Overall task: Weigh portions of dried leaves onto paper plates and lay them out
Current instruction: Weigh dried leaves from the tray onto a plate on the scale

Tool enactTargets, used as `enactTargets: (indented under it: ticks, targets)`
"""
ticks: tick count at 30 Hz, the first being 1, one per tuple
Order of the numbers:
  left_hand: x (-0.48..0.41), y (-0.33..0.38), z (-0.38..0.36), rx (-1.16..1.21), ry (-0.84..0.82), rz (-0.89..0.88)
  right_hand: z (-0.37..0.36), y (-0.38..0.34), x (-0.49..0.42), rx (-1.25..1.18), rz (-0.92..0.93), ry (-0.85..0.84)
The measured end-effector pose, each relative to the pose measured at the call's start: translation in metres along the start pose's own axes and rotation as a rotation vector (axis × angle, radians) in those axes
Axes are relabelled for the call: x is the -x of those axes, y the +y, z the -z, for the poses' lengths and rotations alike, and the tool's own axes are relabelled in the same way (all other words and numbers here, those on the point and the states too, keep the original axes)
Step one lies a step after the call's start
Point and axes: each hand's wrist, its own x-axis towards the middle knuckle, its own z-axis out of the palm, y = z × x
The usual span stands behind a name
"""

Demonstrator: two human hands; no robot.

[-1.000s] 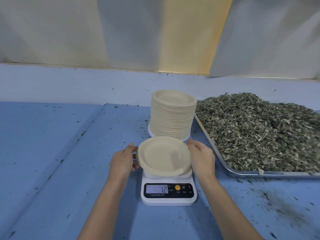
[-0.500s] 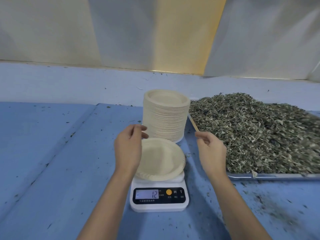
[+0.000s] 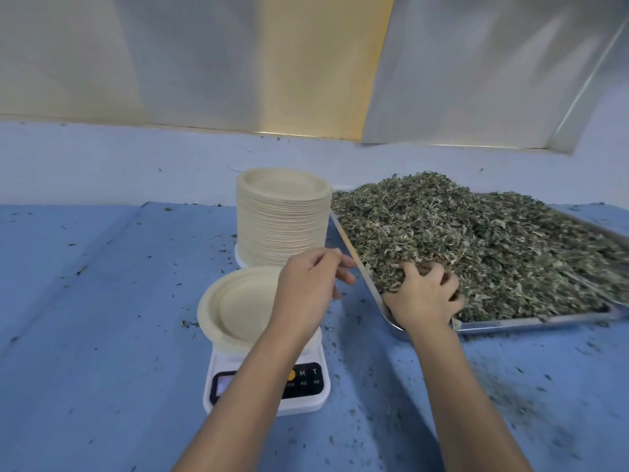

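An empty beige paper plate (image 3: 235, 306) lies on a white digital scale (image 3: 306, 400); my left forearm hides most of the display. My left hand (image 3: 306, 287) hovers over the plate's right side with fingers loosely curled, holding nothing. My right hand (image 3: 423, 296) is dug into the near-left corner of the heap of dried leaves (image 3: 476, 240), fingers curled round a clump. The leaves fill a metal tray (image 3: 531, 321) to the right. A tall stack of paper plates (image 3: 282, 216) stands behind the scale.
Blue sheeting (image 3: 102, 335) covers the table, speckled with leaf crumbs, thickest in front of the tray at the lower right. A pale wall with a blue band runs along the back.
My right hand has moved right from beside the scale into the leaf pile and closed on leaves. My left hand has shifted right across the plate. The view has swung rightward.
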Motion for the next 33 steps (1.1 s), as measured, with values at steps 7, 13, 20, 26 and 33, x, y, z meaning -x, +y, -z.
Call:
enactTargets:
  ticks: [7,13,20,26,33]
  targets:
    - [0.001,-0.005,-0.009,0.069,0.042,0.044,0.002,0.011,-0.005,0.013,0.123,-0.096]
    - [-0.012,-0.006,-0.034,0.348,0.065,0.313,0.003,0.021,-0.011,-0.191,0.069,0.063]
    - [-0.031,-0.019,-0.080,0.579,0.058,0.533,0.009,0.030,-0.024,-0.553,0.038,0.173]
    - [-0.036,-0.025,-0.099,0.665,0.016,0.514,0.012,0.031,-0.029,-1.049,-0.129,0.129]
    - [-0.042,-0.027,-0.108,0.723,0.015,0.500,0.014,0.023,-0.028,-1.449,-0.126,-0.048]
